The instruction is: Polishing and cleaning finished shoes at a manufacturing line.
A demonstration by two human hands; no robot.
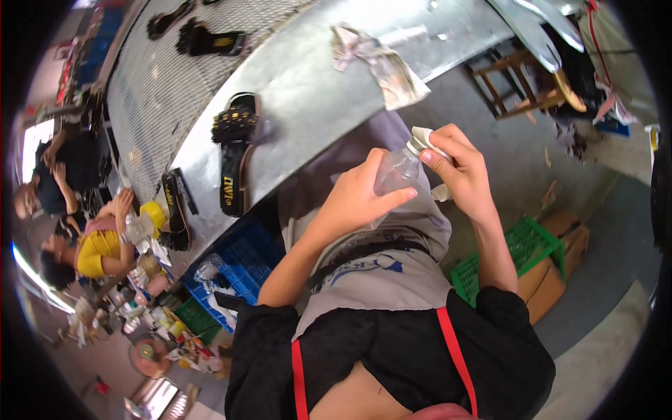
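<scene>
Glare brightens the metal tabletop (pixel 301 91); fisheye edges curve into black.

lane past bottle (pixel 397 173): metal tabletop (pixel 302 101) | block left: black sandal (pixel 234 157) | block ahead: crumpled cloth (pixel 396 75)

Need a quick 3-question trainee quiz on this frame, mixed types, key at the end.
1. Multiple choice: what does the person's left grip hold?
a) a black sandal
b) a clear bottle
c) a wooden stool

2. True or false: the crumpled cloth lies on the metal table.

3. Fill in the colour: the right grip pinches the top of the bottle, which is ____.

Key: 1 b; 2 true; 3 white.
</scene>
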